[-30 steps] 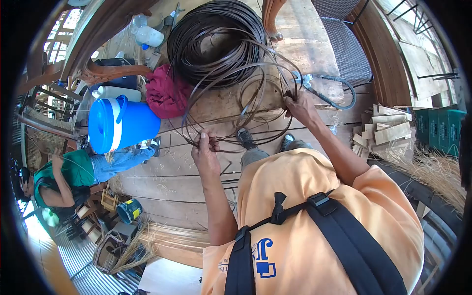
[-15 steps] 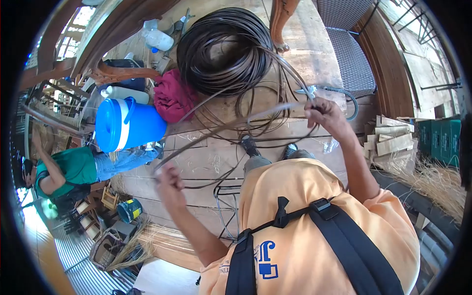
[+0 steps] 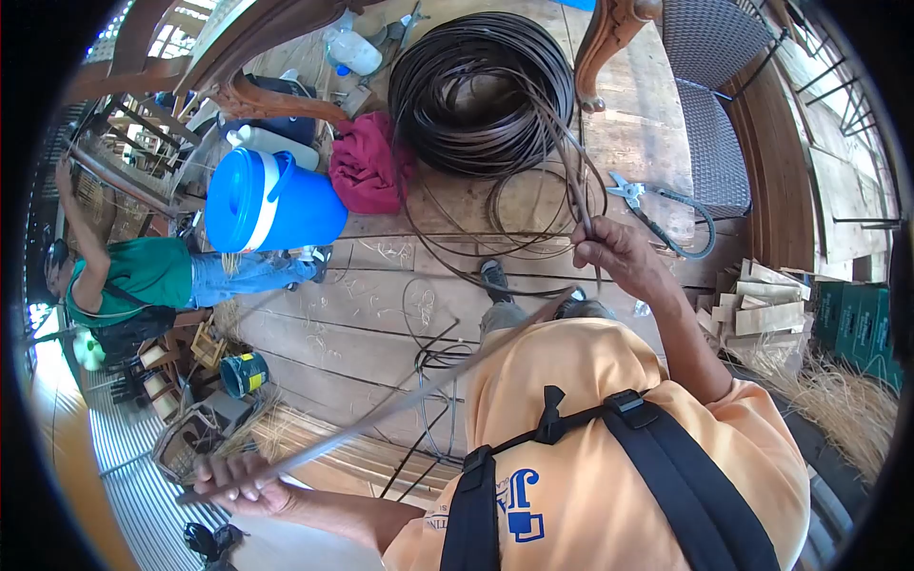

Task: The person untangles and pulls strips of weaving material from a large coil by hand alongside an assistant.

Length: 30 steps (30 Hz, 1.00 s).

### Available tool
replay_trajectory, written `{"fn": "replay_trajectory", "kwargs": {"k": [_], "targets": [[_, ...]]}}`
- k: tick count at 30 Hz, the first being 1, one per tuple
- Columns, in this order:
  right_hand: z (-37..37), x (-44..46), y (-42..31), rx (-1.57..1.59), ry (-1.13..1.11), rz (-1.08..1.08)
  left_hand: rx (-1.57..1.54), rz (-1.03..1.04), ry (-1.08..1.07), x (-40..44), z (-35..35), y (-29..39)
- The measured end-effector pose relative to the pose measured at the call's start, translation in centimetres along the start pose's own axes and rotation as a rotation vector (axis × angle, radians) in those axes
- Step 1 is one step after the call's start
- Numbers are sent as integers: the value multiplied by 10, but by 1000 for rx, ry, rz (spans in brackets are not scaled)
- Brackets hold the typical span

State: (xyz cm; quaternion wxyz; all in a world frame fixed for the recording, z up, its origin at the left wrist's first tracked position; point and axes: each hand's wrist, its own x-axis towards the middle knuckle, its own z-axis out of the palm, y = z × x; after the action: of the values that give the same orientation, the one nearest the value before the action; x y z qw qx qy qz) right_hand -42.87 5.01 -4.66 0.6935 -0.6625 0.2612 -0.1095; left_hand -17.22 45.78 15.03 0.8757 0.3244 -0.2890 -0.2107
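A large coil of dark brown wicker strip (image 3: 481,157) lies on the wooden bench, with loose loops trailing over its near edge. My right hand (image 3: 614,252) is closed in a pinch on strands running down from the coil. Far out at the lower left, my left hand (image 3: 243,483) has its fingers curled around the end part of a brown strip (image 3: 409,407). That strip stretches slantwise across the front of my body, towards my right hand. Near the bench's right edge, pliers-like cutters (image 3: 628,190) rest beside a grey-blue looped cord (image 3: 700,249).
Left of the coil are a maroon cloth (image 3: 367,164), a blue cooler (image 3: 276,200) and a plastic bottle (image 3: 354,51). Carved wooden legs (image 3: 609,48) stand on the bench. A person in a green shirt (image 3: 143,276) works at the left. Wood pieces (image 3: 766,305) are stacked at right.
My left hand has swung down and outward to the left, drawing the strip out longer and straighter. My right hand stays near the coil's loose strands. The whole view has shifted slightly.
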Motion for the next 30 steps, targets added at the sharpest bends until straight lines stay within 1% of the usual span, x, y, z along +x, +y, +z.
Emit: {"fn": "replay_trajectory", "kwargs": {"k": [1, 3, 4, 7, 10, 11, 12, 13, 14, 15, 16, 17, 18, 21, 22, 25, 26, 27, 28, 30], "targets": [[0, 3, 7, -3, 31, 26, 27, 46, 30, -4, -1, 14], [-1, 9, 28, -12, 102, 79, 53, 115, 3, -6, 6, 30], [0, 9, 22, -210, 143, 126, 47, 127, 21, -9, 4, 40], [-4, 13, 20, -159, 125, 159, 131, 198, 135, -15, -4, 57], [-8, 21, 13, -544, 238, 106, 363, 196, 380, -20, -32, 66], [-9, 25, 2, -673, 277, 84, 553, 236, 548, -19, -40, 57], [-9, 27, -14, -613, 325, 147, 618, 282, 604, -17, -48, 47], [-10, 32, -18, -616, 389, 63, 682, 327, 659, -12, -50, 34], [-13, 39, -22, -618, 453, -20, 655, 324, 749, -4, -44, 22], [-15, 45, -26, -619, 518, -102, 565, 359, 761, 1, -54, 21], [-16, 51, -42, -569, 504, -72, 470, 395, 772, 2, -74, 18], [-16, 61, -52, -562, 523, -124, 376, 429, 784, 2, -92, 17], [-14, 73, -62, -554, 542, -172, 302, 383, 750, 1, -108, 20], [-4, 110, -79, -578, 588, -284, 141, 335, 710, 8, -142, 28], [0, 125, -85, -592, 599, -323, 199, 311, 620, 7, -154, 33], [17, 175, -73, -386, 468, -466, -8, 245, 416, 27, -138, 18], [21, 190, -70, -543, 461, -487, -70, 222, 409, 38, -125, 5], [25, 201, -66, -699, 451, -501, -236, 176, 355, 49, -117, -16], [30, 208, -62, -857, 439, -513, -249, 74, 304, 66, -94, -47], [39, 214, -56, -1102, 246, -209, -49, -142, 238, 79, -95, -106]]}}
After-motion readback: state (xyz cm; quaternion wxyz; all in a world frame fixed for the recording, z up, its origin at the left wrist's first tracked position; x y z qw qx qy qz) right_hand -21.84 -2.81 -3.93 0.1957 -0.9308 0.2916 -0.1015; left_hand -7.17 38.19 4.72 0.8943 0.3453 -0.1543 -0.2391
